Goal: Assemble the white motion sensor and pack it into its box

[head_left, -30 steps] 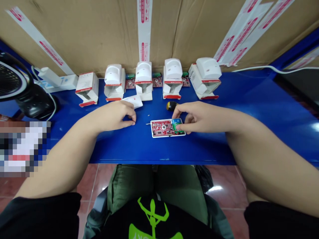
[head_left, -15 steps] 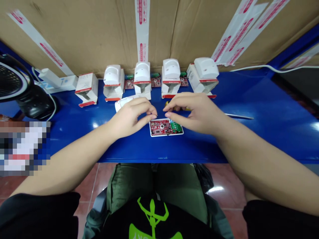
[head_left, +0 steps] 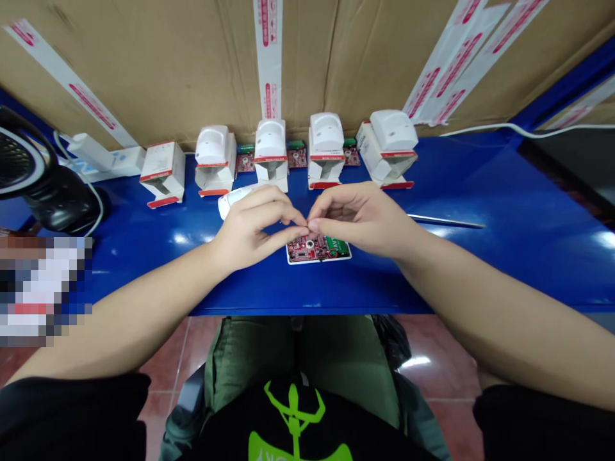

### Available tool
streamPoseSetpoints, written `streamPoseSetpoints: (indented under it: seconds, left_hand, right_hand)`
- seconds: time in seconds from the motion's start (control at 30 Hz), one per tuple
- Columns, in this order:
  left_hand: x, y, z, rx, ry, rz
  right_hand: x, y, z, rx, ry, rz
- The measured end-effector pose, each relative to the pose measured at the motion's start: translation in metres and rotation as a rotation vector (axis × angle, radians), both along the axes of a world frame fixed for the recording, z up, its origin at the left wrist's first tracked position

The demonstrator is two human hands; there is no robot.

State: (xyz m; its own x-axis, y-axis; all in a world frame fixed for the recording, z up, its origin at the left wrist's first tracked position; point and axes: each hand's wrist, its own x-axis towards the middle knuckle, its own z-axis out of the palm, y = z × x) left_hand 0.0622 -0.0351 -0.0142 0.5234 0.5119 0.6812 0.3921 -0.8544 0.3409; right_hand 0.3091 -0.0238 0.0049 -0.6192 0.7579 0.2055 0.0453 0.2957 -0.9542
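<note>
My left hand (head_left: pixel 257 227) and my right hand (head_left: pixel 360 218) meet fingertip to fingertip just above a red circuit board (head_left: pixel 302 251). Thumb and forefinger of each hand are pinched together; whatever lies between them is too small to make out. The board sits in a shallow white housing, with a green battery (head_left: pixel 339 247) at its right end. Behind my left hand lies a white curved cover (head_left: pixel 230 202), partly hidden by it. A thin metal rod (head_left: pixel 446 221), perhaps a screwdriver shaft, sticks out beyond my right hand, its other end covered.
Several small open cartons (head_left: pixel 163 168) stand along the back of the blue table (head_left: pixel 480 269), most with white detector housings (head_left: pixel 271 137) on top. More red boards (head_left: pixel 298 156) lie between them. At the left are a black fan-like device (head_left: pixel 52 192) and a power strip (head_left: pixel 127 161).
My hands have come together: my right hand moved left until its fingertips met those of my left. Both pinches closed up over the board's upper edge.
</note>
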Motion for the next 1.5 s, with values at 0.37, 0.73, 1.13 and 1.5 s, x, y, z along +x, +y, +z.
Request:
streamPoseSetpoints:
  seconds: [0.37,0.73,1.13,1.5]
  left_hand:
    - [-0.009,-0.001,0.002,-0.328,0.445,-0.087]
    - [-0.002,-0.002,-0.001,-0.65,-0.109,-0.181]
    - [0.003,0.0,-0.007,-0.676,-0.251,-0.193]
    - [0.005,-0.001,-0.008,-0.689,-0.251,-0.152]
  right_hand:
    - [0.019,0.009,0.004,0.067,-0.121,-0.133]
    - [0.016,0.004,-0.001,0.079,-0.194,0.018]
    - [0.013,0.008,-0.004,0.297,-0.322,-0.003]
    - [0.01,0.006,-0.001,0.226,-0.388,-0.075]
